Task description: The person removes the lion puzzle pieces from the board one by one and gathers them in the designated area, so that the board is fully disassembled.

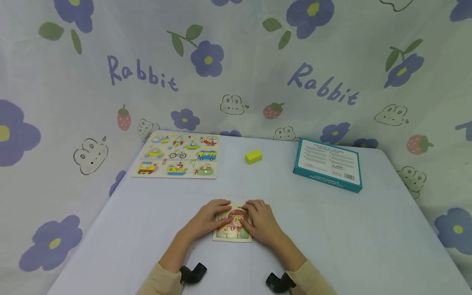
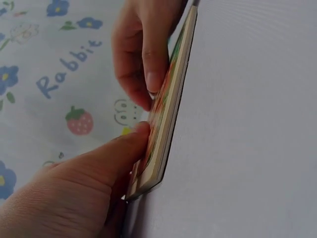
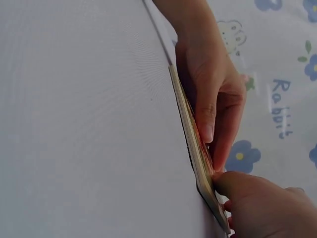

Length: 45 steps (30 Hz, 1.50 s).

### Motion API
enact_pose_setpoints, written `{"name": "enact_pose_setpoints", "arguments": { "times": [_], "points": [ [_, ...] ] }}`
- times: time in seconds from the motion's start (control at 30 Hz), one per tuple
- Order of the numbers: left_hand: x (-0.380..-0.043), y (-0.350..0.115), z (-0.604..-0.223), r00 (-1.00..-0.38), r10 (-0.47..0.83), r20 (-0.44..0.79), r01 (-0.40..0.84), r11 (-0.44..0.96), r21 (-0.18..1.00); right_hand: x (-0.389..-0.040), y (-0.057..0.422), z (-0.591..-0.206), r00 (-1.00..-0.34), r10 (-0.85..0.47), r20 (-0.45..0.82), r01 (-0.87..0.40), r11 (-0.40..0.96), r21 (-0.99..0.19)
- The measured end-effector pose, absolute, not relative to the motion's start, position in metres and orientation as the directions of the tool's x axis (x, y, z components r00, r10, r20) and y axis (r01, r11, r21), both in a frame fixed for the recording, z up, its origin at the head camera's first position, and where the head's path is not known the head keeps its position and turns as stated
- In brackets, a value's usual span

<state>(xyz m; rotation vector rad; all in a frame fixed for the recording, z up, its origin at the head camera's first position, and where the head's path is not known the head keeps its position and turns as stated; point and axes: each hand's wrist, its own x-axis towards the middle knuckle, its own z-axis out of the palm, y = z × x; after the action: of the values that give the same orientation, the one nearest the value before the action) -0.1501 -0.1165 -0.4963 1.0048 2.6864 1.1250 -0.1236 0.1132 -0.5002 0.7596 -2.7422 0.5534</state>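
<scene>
A small square wooden jigsaw puzzle (image 1: 231,232) with a lion-like animal picture lies flat on the white table in front of me. My left hand (image 1: 207,219) grips its left side, thumb on the picture and the other fingers curled round the side and far edge. From the opposite side my right hand (image 1: 264,221) holds it the same way. In the left wrist view, the puzzle's pale edge (image 2: 166,131) shows beside the left thumb (image 2: 124,148). The right thumb (image 3: 233,183) presses on the picture in the right wrist view. Some fingertips are hidden behind the board.
At the back left lies a larger picture board (image 1: 175,155) with vehicles on it. A yellow block (image 1: 253,157) sits at the back middle, and a teal-edged box (image 1: 328,164) at the back right. The white table (image 1: 350,229) meets a patterned cloth (image 1: 243,73) behind.
</scene>
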Motion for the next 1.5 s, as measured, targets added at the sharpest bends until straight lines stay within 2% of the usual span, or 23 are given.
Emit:
{"name": "enact_pose_setpoints", "arguments": {
  "times": [0.2, 0.7, 0.87, 1.2, 1.5],
  "points": [
    [-0.1471, -0.116, -0.495, -0.792, 0.587, 0.167, 0.531, 0.528, 0.663, -0.1256, 0.1134, -0.5028, -0.839, -0.398, 0.371, -0.524, 0.774, -0.355],
    [-0.1463, -0.1131, -0.4935, -0.794, 0.591, 0.141, 0.523, 0.545, 0.656, -0.1243, 0.1112, -0.4999, -0.883, -0.332, 0.331, -0.455, 0.778, -0.434],
    [-0.1463, -0.1127, -0.4947, -0.786, 0.595, 0.167, 0.542, 0.533, 0.649, -0.124, 0.1118, -0.4991, -0.89, -0.298, 0.345, -0.427, 0.809, -0.405],
    [-0.1466, -0.1142, -0.497, -0.782, 0.605, 0.148, 0.548, 0.556, 0.625, -0.1252, 0.113, -0.5001, -0.85, -0.319, 0.419, -0.457, 0.841, -0.289],
    [-0.1453, -0.1128, -0.4961, -0.783, 0.607, 0.138, 0.55, 0.57, 0.611, -0.1239, 0.1104, -0.5023, -0.903, -0.243, 0.354, -0.393, 0.8, -0.454]
  ]
}}
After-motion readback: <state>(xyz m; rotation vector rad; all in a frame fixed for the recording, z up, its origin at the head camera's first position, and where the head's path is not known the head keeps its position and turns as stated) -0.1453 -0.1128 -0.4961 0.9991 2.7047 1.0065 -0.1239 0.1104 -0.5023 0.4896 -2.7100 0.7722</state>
